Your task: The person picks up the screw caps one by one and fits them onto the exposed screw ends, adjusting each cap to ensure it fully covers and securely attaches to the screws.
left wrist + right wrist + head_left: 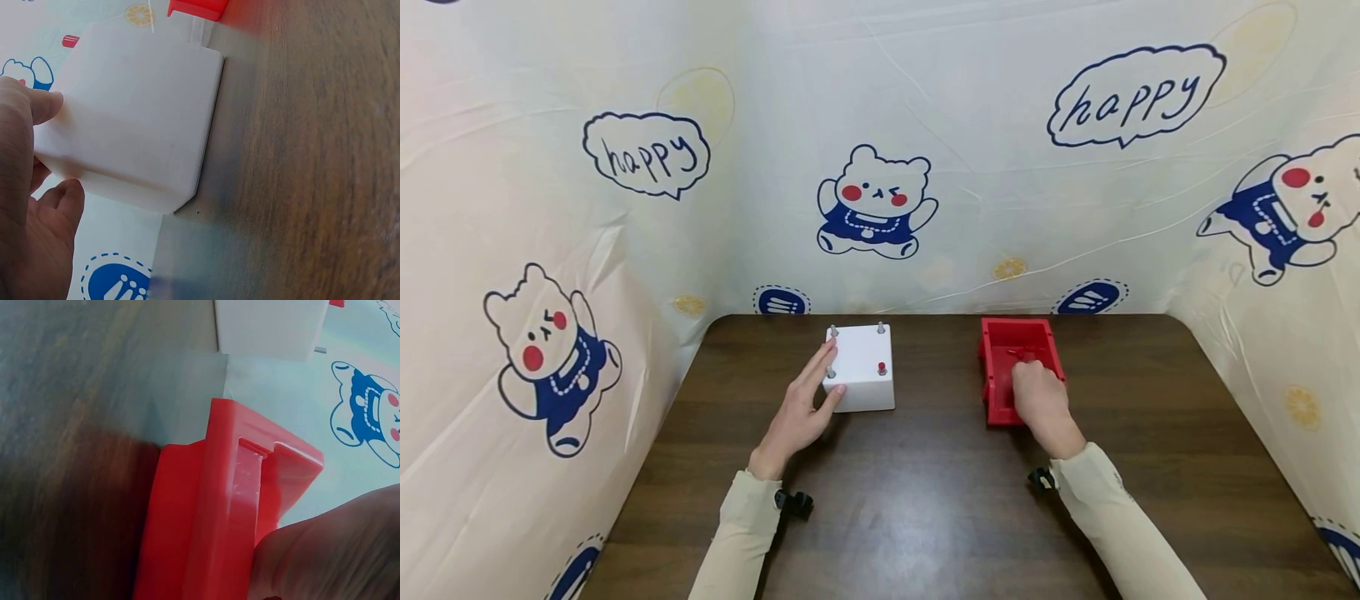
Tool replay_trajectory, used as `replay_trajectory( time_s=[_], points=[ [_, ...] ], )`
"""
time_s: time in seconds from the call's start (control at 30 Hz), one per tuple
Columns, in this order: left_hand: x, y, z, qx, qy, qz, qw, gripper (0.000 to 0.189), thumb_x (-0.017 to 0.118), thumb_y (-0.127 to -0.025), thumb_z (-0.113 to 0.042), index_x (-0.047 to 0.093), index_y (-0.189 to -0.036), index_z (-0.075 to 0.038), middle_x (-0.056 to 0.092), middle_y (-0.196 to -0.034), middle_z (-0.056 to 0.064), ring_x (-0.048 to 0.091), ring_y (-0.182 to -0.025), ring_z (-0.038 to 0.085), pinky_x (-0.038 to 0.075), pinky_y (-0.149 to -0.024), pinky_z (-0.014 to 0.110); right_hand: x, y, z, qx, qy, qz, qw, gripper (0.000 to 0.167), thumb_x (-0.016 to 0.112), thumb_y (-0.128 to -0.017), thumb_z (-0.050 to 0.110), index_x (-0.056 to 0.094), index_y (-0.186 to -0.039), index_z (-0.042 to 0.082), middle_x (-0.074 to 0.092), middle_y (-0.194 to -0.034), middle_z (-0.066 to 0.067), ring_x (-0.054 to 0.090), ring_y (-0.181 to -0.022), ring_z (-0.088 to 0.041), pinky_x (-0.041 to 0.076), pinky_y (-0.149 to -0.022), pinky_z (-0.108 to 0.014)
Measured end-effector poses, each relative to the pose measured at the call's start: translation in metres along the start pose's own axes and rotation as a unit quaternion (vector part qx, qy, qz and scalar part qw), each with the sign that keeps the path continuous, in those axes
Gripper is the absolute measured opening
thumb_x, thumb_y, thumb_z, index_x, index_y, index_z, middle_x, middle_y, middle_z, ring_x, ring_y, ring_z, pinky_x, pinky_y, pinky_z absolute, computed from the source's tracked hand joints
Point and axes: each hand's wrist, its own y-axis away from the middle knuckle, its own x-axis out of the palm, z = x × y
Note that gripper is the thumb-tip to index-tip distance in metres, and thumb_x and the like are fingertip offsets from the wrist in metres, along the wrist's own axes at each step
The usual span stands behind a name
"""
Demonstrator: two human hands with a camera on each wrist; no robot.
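Observation:
A white box [863, 358] stands on the table with a metal post near each top corner. The front right post carries a small red cap [882, 367]. My left hand [801, 412] rests at the box's left side, thumb against its front face and fingers fairly straight along the left edge. To the right, a red bin [992, 412] holds small red pieces [1017, 352]. My right hand [1043, 400] reaches down into this bin over its right side. Its fingertips are hidden, so I cannot tell whether they hold a piece.
Both things stand toward the back of the dark wooden table [917, 500]. A printed cloth [880, 100] with bears hangs behind the table and along both sides. Each wrist wears a small black camera, such as the left one [795, 503].

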Motion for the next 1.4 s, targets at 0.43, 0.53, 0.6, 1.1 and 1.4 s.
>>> replay_trajectory(
  time_s=[0.43, 0.53, 0.6, 1.1, 1.4],
  points=[
    [0.001, 0.000, -0.001, 0.000, -0.002, -0.001, 1.0000, 0.068, 0.066, -0.107, -0.021, 0.035, -0.168, -0.014, 0.029, -0.177, 0.004, 0.033, -0.161, 0.030, 0.029, -0.130, 0.045, 0.008, -0.011, -0.001, -0.003, 0.015, -0.018, 0.9997, 0.007, 0.069, -0.094, -0.002, 0.072, -0.088, -0.002, 0.068, -0.083, -0.021, 0.064, -0.065, -0.031, 0.062, -0.057, -0.048],
    [0.001, 0.001, -0.001, -0.002, 0.001, 0.001, 1.0000, 0.068, 0.065, -0.108, -0.022, 0.035, -0.168, -0.014, 0.029, -0.177, 0.004, 0.033, -0.161, 0.030, 0.030, -0.129, 0.049, 0.008, -0.013, -0.001, 0.004, 0.010, -0.013, 0.9999, 0.008, 0.067, -0.095, -0.002, 0.073, -0.090, -0.002, 0.068, -0.085, -0.022, 0.065, -0.070, -0.033, 0.063, -0.058, -0.050],
    [0.001, 0.001, -0.002, -0.004, 0.004, 0.002, 1.0000, 0.068, 0.065, -0.108, -0.022, 0.036, -0.168, -0.014, 0.029, -0.177, 0.003, 0.032, -0.162, 0.030, 0.031, -0.128, 0.052, 0.009, -0.014, -0.001, 0.006, 0.008, -0.009, 0.9999, 0.008, 0.066, -0.096, -0.003, 0.073, -0.091, -0.002, 0.068, -0.087, -0.022, 0.064, -0.073, -0.034, 0.063, -0.060, -0.051],
    [-0.001, 0.001, -0.002, -0.020, 0.005, 0.011, 0.9997, 0.068, 0.065, -0.108, -0.025, 0.034, -0.169, -0.018, 0.027, -0.178, -0.001, 0.030, -0.163, 0.027, 0.031, -0.128, 0.055, 0.011, -0.019, 0.000, 0.015, 0.013, 0.000, 0.9998, 0.003, 0.071, -0.093, -0.002, 0.073, -0.095, -0.003, 0.067, -0.088, -0.021, 0.062, -0.076, -0.033, 0.064, -0.064, -0.049],
    [0.000, 0.000, -0.001, -0.004, 0.006, 0.000, 1.0000, 0.069, 0.065, -0.108, -0.022, 0.034, -0.169, -0.016, 0.028, -0.177, 0.002, 0.031, -0.162, 0.028, 0.030, -0.128, 0.053, 0.009, -0.020, 0.000, 0.011, 0.031, 0.003, 0.9995, 0.006, 0.070, -0.095, 0.001, 0.071, -0.089, 0.000, 0.064, -0.083, -0.018, 0.062, -0.070, -0.030, 0.063, -0.060, -0.052]
  ],
)
